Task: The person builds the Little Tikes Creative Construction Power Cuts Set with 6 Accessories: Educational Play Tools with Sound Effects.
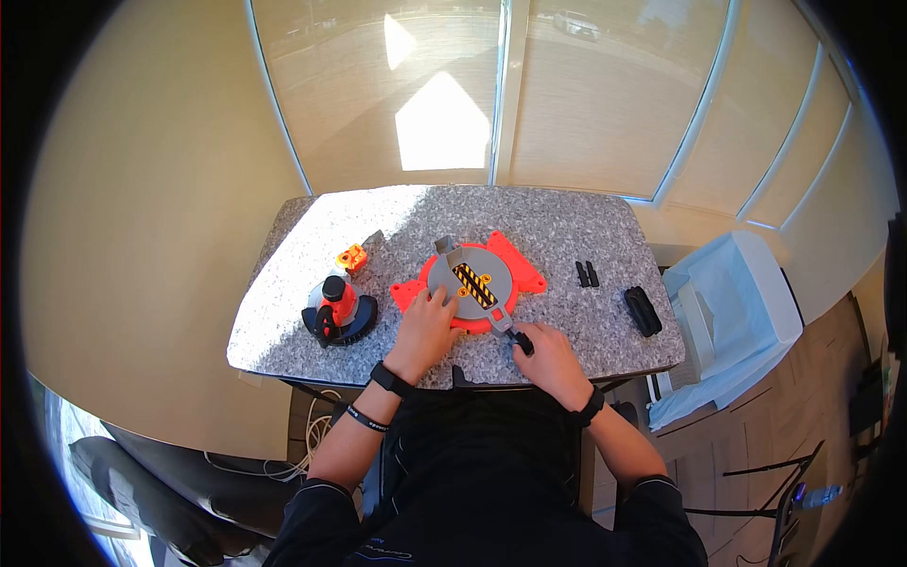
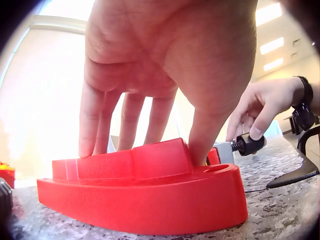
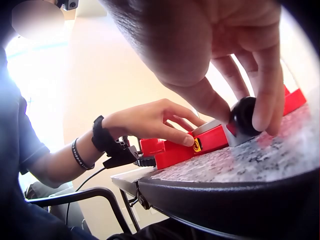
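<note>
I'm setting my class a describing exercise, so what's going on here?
A person works at a speckled table on a red base with a grey disc. The left hand rests on it; the right hand pinches a black knob at the end of the disc's arm, some screw thread showing. A red-and-black part stands to the left; black pieces lie to the right.

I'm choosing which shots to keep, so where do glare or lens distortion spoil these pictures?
Head: fisheye curve and black corners, sunlight bleaching the left of the tabletop. Left wrist: background at left washed nearly white, yet the red base is legible. Right wrist: glare beside the dark shirt; the black knob shows little detail.
</note>
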Motion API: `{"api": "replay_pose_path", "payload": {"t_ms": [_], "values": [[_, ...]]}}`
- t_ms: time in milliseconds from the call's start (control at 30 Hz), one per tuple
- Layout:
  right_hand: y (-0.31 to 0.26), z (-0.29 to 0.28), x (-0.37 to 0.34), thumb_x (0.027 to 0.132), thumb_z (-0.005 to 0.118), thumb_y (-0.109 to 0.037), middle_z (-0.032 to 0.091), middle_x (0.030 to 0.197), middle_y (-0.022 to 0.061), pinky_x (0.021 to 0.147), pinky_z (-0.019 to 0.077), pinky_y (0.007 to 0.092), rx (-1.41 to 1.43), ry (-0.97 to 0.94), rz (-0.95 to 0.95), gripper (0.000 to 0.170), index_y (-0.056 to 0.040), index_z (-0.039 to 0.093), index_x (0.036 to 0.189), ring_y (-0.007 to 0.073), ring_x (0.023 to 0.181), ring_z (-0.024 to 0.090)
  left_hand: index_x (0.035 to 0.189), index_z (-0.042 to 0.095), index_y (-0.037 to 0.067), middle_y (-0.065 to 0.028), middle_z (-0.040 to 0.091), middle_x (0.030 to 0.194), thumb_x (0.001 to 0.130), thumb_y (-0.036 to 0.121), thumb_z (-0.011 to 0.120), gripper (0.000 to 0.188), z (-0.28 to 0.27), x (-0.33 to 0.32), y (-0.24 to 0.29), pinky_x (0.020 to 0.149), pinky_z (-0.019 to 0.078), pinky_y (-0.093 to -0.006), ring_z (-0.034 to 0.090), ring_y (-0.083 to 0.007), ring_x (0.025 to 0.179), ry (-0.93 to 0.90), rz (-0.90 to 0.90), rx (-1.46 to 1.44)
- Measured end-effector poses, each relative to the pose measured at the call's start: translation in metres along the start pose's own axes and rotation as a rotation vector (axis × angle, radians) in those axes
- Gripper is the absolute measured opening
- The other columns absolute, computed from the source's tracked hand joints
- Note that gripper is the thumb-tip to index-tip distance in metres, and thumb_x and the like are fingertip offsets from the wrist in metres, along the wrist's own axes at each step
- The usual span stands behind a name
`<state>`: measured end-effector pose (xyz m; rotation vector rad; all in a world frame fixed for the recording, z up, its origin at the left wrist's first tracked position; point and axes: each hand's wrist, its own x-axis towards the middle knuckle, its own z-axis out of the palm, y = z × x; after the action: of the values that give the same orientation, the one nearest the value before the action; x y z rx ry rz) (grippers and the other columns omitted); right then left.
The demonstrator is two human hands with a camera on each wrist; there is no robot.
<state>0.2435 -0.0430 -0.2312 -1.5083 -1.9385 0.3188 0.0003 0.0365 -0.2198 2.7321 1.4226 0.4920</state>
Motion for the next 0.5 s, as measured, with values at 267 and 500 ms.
{"api": "replay_pose_path", "payload": {"t_ms": [267, 500], "values": [[0.001, 0.0, 0.0006, 0.088, 0.073, -0.016, 0.069, 0.097, 0.0234, 0.08, 0.0543, 0.0538, 0.006, -0.051, 0.007, 0.03, -0.0004, 0.069, 0.113, 0.0462, 0.09, 0.067, 0.127, 0.064, 0.004, -0.0177, 0.059, 0.138, 0.081, 0.025, 0.084, 0.054, -0.0003, -0.0006, 0.0005, 0.098, 0.0554, -0.0465, 0.058, -0.039, 0.125, 0.001, 0.0, 0.001], [0.003, 0.0006, -0.0007, 0.084, 0.079, -0.015, 0.063, 0.103, 0.0221, 0.082, 0.0546, 0.0528, -0.001, -0.048, 0.006, 0.033, -0.0016, 0.068, 0.112, 0.0455, 0.091, 0.066, 0.128, 0.064, 0.004, -0.0178, 0.059, 0.138, 0.082, 0.025, 0.084, 0.055, 0.0008, -0.0006, 0.0, 0.1, 0.0544, -0.0466, 0.057, -0.0391, 0.125, 0.001, 0.001, -0.006]]}}
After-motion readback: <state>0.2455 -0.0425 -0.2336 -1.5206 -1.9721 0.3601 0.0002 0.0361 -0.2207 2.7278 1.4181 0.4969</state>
